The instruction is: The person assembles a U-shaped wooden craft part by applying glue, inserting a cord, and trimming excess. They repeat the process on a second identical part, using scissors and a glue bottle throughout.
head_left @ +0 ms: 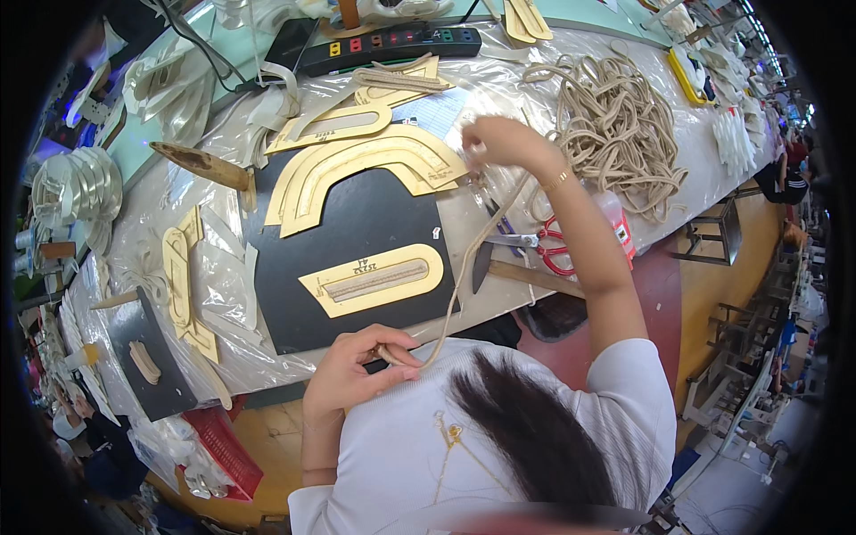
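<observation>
Close to my chest, my left hand [358,367] is closed with a beige cord [465,263] between thumb and fingers. From there the cord runs up past my right wrist toward a tangled cord pile [615,125]. My right hand [510,143] is raised over the table, fingers curled by the end of the curved yellow templates [312,169]; what they pinch, if anything, is too small to make out. On the black board [290,308] lies a yellow slotted template [419,259] with beige cord lengths [379,280] side by side in its slot.
Red-handled scissors [553,245] and a dark-bladed tool [481,266] lie right of the board. A clear bottle [615,218] stands beside them. A wooden-handled tool [201,166] sits at left, more templates [178,276] nearby. Behind is a power strip [392,51].
</observation>
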A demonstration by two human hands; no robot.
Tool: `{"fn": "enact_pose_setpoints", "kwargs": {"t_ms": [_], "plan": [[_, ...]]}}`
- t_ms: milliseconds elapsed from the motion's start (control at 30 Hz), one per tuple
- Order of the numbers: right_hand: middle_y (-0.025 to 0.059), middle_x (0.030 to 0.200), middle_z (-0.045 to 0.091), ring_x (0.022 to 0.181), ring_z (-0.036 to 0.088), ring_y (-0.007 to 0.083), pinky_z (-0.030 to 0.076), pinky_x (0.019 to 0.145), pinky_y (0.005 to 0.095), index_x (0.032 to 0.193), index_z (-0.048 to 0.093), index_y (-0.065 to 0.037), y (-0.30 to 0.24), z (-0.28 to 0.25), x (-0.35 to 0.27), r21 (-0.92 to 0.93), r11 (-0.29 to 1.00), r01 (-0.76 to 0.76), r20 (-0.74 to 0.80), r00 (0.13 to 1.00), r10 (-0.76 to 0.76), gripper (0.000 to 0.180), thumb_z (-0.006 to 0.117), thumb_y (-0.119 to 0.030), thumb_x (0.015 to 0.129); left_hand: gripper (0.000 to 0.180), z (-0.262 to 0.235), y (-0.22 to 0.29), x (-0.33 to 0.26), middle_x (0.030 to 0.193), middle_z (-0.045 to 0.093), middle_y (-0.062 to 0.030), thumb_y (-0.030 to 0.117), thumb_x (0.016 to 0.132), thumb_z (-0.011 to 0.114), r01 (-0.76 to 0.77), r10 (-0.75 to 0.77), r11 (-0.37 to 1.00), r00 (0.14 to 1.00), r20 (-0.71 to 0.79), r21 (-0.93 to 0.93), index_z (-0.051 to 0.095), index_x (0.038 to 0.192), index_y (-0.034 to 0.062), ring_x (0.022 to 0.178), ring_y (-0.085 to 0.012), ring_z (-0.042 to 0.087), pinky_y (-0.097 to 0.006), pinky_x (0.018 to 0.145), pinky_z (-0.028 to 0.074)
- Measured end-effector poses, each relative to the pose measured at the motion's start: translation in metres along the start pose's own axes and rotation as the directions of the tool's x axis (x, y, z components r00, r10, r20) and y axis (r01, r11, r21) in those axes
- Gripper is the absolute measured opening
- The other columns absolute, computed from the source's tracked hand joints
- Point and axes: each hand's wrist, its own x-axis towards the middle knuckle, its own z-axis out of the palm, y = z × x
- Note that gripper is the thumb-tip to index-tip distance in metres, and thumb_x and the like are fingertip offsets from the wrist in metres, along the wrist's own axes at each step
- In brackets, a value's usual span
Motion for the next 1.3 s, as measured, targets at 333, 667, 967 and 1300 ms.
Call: {"fn": "enact_pose_setpoints", "kwargs": {"t_ms": [333, 667, 967, 1300], "plan": [[0.0221, 0.115, 0.067, 0.102, 0.065, 0.0354, 0.052, 0.087, 0.0401, 0.117, 0.065, -0.005, 0.003, -0.016, -0.005, 0.117, 0.988, -0.100, -0.063, 0.992, 0.108, 0.043, 0.075, -0.012, 0.076, 0.012, 0.003, 0.004, 0.012, 0.096, 0.071, -0.0160, -0.007, 0.086, 0.071, -0.184, 0.146, 0.967, 0.968, -0.206, -0.175, 0.066, 0.097, -0.0054, 0.091, -0.0242, 0.073, -0.032, 0.082, 0.058], [0.0100, 0.108, 0.069, 0.098, 0.067, 0.0238, 0.053, 0.085, 0.0337, 0.122, 0.068, -0.007, -0.176, 0.018, -0.057, 0.566, 0.605, 0.560, -0.144, 0.790, -0.596, 0.039, 0.077, -0.019, 0.086, 0.018, -0.021, 0.003, -0.003, 0.099, 0.068, -0.0175, -0.004, 0.093, 0.066, -0.308, 0.160, 0.947, 0.702, -0.694, -0.093, 0.057, 0.108, -0.0061, 0.091, -0.0255, 0.074, -0.030, 0.079, 0.061], [0.0080, 0.082, 0.065, 0.067, 0.061, 0.0155, 0.046, 0.058, 0.0252, 0.102, 0.073, -0.003, -0.200, 0.030, -0.078, 0.490, 0.602, 0.630, -0.332, 0.774, -0.540, 0.022, 0.080, -0.010, 0.082, 0.015, -0.032, 0.008, -0.022, 0.086, 0.070, -0.0161, 0.001, 0.092, 0.069, -0.278, 0.099, 0.942, 0.767, -0.634, -0.189, 0.064, 0.105, -0.0054, 0.072, -0.0202, 0.073, -0.027, 0.063, 0.059], [0.0019, 0.077, 0.065, 0.068, 0.060, 0.0065, 0.050, 0.062, 0.0214, 0.100, 0.070, 0.003, -0.200, 0.023, -0.081, 0.864, 0.492, 0.111, 0.085, 0.929, -0.359, 0.019, 0.064, -0.015, 0.099, 0.015, -0.032, 0.009, -0.027, 0.087, 0.071, -0.0127, 0.003, 0.094, 0.068, -0.271, 0.200, 0.962, 0.736, -0.647, -0.011, 0.067, 0.106, -0.0059, 0.074, -0.0193, 0.072, -0.026, 0.066, 0.058]]}}
